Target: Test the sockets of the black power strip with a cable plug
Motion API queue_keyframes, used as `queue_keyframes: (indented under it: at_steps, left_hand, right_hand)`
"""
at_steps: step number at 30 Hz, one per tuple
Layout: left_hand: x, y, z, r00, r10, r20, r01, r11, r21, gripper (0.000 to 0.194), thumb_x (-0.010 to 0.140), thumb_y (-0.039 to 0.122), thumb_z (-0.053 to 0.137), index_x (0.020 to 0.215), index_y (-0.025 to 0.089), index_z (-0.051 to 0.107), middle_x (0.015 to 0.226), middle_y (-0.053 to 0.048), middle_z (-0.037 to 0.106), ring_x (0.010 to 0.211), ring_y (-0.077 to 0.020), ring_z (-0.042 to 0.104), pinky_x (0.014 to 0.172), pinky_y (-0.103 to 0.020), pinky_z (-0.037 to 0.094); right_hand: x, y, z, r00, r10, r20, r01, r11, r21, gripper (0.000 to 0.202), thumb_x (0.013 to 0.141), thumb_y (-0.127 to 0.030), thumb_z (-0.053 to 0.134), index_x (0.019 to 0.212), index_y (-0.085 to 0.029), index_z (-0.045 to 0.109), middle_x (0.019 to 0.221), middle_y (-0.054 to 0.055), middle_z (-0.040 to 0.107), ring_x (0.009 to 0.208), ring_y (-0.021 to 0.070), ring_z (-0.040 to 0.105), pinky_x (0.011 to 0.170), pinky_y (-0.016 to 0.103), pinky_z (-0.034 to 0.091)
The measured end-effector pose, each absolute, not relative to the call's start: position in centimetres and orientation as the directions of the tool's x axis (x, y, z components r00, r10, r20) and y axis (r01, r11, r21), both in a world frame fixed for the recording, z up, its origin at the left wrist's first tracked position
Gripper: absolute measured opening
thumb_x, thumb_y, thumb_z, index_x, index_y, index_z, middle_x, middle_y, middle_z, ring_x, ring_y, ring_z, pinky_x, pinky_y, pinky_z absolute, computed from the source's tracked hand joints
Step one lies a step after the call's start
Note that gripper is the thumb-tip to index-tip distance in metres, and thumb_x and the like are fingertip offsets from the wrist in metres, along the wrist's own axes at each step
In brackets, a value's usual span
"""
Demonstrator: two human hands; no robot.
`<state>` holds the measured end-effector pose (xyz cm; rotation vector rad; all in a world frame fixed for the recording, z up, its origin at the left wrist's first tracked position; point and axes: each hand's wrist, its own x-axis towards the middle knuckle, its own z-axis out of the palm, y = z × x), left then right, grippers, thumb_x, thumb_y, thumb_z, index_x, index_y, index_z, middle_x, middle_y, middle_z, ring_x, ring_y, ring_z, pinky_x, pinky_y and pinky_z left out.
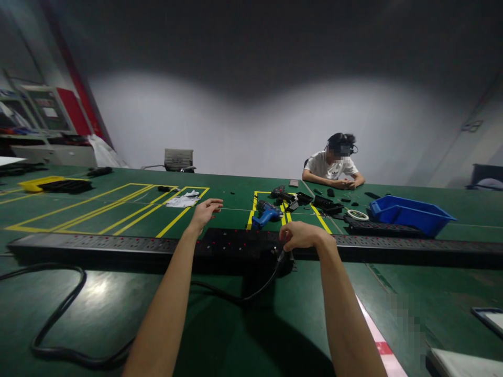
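A black power strip (236, 246) with several sockets lies crosswise in front of me, against a longer row of black socket strips. My right hand (304, 235) is at its right end, fingers pinched together where the black power cord (271, 280) meets the strip. The fingertips are partly hidden, but they appear closed on the cord's end. From there the cord curves down and left, passing behind my left forearm. My left hand (207, 213) hovers above the strip's left end, fingers loosely bent and apart, with nothing in it.
Beyond the strips lie a blue power drill (267, 214), black plastic parts (326, 204), a tape roll (357, 214) and white papers (183, 200). A blue bin (412, 214) stands at right. Another person (334, 165) sits across the green table. Cable loops (58, 309) lie at front left.
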<state>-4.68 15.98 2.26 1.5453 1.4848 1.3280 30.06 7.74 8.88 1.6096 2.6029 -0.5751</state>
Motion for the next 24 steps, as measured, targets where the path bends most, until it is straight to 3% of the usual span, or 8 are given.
queue_keyframes:
  at_steps: [5,9,15,21,24]
  left_hand:
    - [-2.3,15.9,1.2,-0.074,0.965,0.250,0.550,-0.170,0.817,0.038,0.082,0.039,0.047,0.108,0.018,0.066,0.109,-0.009,0.071,0.092,-0.0205,0.066,0.072,-0.029,0.048]
    - [2.0,15.3,-0.4,0.058,0.970,0.238,0.733,-0.203,0.650,0.028,0.082,0.043,0.053,0.094,0.026,0.072,0.101,-0.006,0.073,0.097,-0.0239,0.064,0.083,-0.033,0.045]
    - [4.7,14.0,-1.8,0.174,0.972,0.157,0.870,-0.227,0.439,0.051,0.085,0.063,0.040,0.096,0.025,0.072,0.103,-0.010,0.073,0.101,-0.0303,0.064,0.089,-0.041,0.042]
    - [4.3,13.7,-1.5,0.220,0.966,0.134,0.909,-0.253,0.331,0.050,0.086,0.062,0.040,0.104,0.028,0.071,0.111,-0.009,0.071,0.103,-0.0301,0.064,0.088,-0.040,0.043]
    - [4.5,13.6,-1.6,0.220,0.965,0.142,0.917,-0.255,0.308,0.048,0.089,0.058,0.037,0.105,0.028,0.071,0.110,-0.008,0.071,0.104,-0.0287,0.064,0.088,-0.039,0.043]
  right_hand:
    - [31.3,8.5,8.1,-0.393,0.902,-0.180,0.897,0.333,-0.289,0.042,0.068,-0.024,0.072,0.109,-0.024,0.066,0.098,0.002,0.068,0.085,0.0174,0.063,0.067,0.023,0.044]
    - [32.3,9.5,7.3,-0.327,0.929,-0.173,0.927,0.281,-0.248,0.058,0.064,-0.019,0.073,0.120,-0.026,0.060,0.112,0.004,0.064,0.097,0.0201,0.062,0.074,0.025,0.045]
    - [33.6,11.5,4.8,-0.148,0.962,-0.230,0.986,0.125,-0.112,0.096,0.048,-0.017,0.083,0.136,-0.032,0.046,0.132,0.010,0.052,0.118,0.0300,0.052,0.088,0.036,0.045]
    - [34.5,12.5,2.7,-0.048,0.959,-0.280,0.998,0.036,-0.049,0.089,0.046,-0.020,0.084,0.128,-0.036,0.052,0.127,0.008,0.057,0.118,0.0345,0.053,0.098,0.059,0.031]
    - [35.1,12.9,2.0,0.020,0.961,-0.276,0.998,-0.036,-0.054,0.084,0.046,-0.023,0.085,0.123,-0.037,0.055,0.126,0.007,0.058,0.118,0.0349,0.052,0.097,0.061,0.031]
